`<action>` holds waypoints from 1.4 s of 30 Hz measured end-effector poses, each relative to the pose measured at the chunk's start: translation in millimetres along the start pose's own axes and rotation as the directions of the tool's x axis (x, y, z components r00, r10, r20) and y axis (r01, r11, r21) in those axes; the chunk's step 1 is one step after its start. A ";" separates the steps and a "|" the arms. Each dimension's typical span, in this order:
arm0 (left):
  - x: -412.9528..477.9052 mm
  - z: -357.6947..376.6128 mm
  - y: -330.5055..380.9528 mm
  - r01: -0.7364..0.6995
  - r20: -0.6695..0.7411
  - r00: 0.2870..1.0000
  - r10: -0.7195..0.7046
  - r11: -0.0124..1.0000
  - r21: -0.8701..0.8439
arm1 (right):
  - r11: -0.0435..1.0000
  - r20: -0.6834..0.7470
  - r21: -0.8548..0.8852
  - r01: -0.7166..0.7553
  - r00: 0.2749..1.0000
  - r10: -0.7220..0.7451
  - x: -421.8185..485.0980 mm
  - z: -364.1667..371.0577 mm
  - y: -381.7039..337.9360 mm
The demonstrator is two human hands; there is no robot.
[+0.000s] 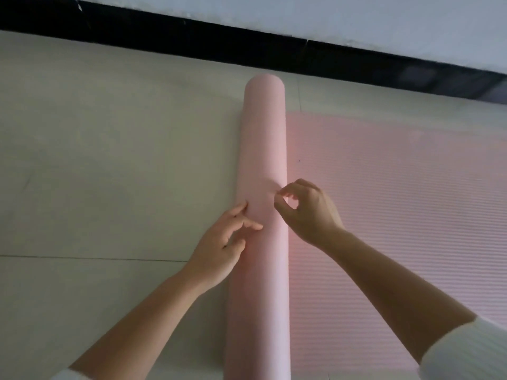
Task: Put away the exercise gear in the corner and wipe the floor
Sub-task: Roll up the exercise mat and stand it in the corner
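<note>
The floor [96,160] is pale tile, with a dark baseboard [192,34] along the wall at the top. On the floor lies a pink exercise mat: the flat part [397,215] spreads to the right, ribbed, and the rolled part [260,160] stands as a long tube across the middle of the view, its far end near the baseboard.

The step in hand, as I judge it, is to roll the mat up before it goes to the corner. To do it well, both hands should press evenly and stay spread apart, so the roll remains tight and its ends do not slide into a cone.

The left hand [219,248] rests against the left side of the roll, fingers loose and spread, grasping nothing. The right hand [307,212] hovers at the right edge of the roll, thumb and finger curled toward each other; the picture is soft here, so I cannot tell if this grip pinches something small or is only half closed.
</note>
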State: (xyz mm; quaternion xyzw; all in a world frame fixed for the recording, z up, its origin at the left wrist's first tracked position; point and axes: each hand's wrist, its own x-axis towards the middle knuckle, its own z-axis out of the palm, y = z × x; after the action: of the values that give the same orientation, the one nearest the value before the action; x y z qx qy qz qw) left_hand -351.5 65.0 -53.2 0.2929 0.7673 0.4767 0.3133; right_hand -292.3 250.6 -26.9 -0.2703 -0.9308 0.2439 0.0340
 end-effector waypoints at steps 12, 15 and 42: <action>27.9 47.8 24.0 0.242 -0.036 0.970 -0.239 0.964 0.108 | 0.990 0.034 0.043 -0.132 0.991 0.131 -26.1 -23.2 46.5; 35.1 57.3 32.1 0.202 -0.038 0.979 -0.199 0.958 0.202 | 0.999 0.091 -0.047 0.010 0.996 -0.006 -48.7 -26.6 46.1; 47.6 166.9 107.7 0.223 0.065 0.957 -0.284 0.857 0.464 | 0.988 0.250 -0.017 -0.153 0.956 0.152 -147.8 -84.7 145.2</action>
State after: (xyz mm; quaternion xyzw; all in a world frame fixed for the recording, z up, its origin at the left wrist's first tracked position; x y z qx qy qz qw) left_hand -238.5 232.4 -22.4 0.2846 0.8665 0.2196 0.3462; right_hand -79.2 317.4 -11.0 -0.3084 -0.9036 0.2792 -0.1022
